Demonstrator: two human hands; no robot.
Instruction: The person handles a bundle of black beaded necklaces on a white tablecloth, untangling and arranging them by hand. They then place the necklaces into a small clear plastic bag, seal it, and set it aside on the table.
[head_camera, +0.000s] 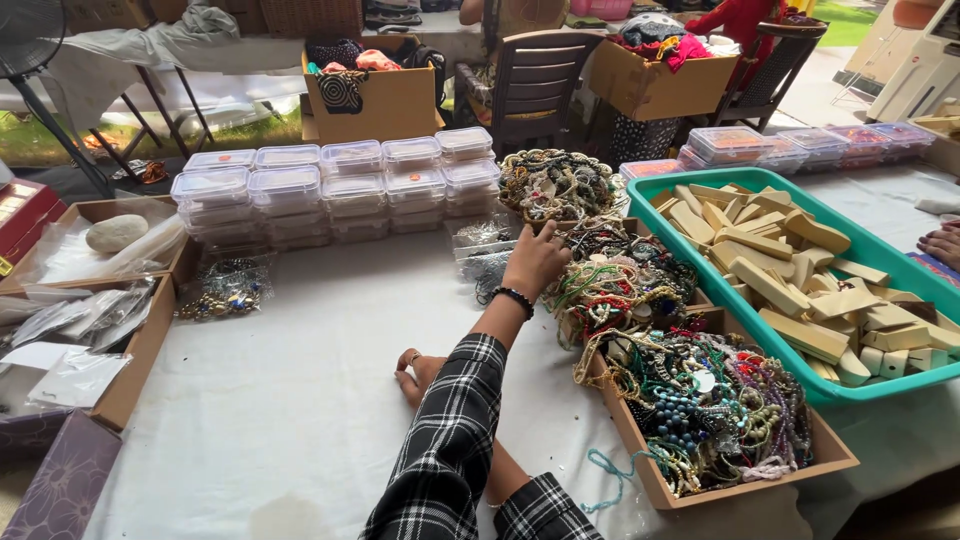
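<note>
My left hand (535, 262), with a black bead bracelet on its wrist, reaches across to the right in a black-and-white plaid sleeve. Its fingers curl down into a heap of beaded bracelets (615, 285) in a cardboard box; the fingertips are hidden among the beads. My right hand (412, 372), wearing a ring, lies on the white tablecloth (300, 400) and points left, mostly covered by my left arm. It holds nothing. A nearer cardboard box (640, 470) is full of mixed bead necklaces (710, 405).
Stacked clear plastic boxes (330, 190) stand behind. At the right, a teal tray (650, 195) holds several wooden pieces. Another jewellery heap (555, 185) lies beyond my hand. Cardboard trays with plastic bags (90, 330) lie at left. Another person's hand (940, 245) rests at the right edge.
</note>
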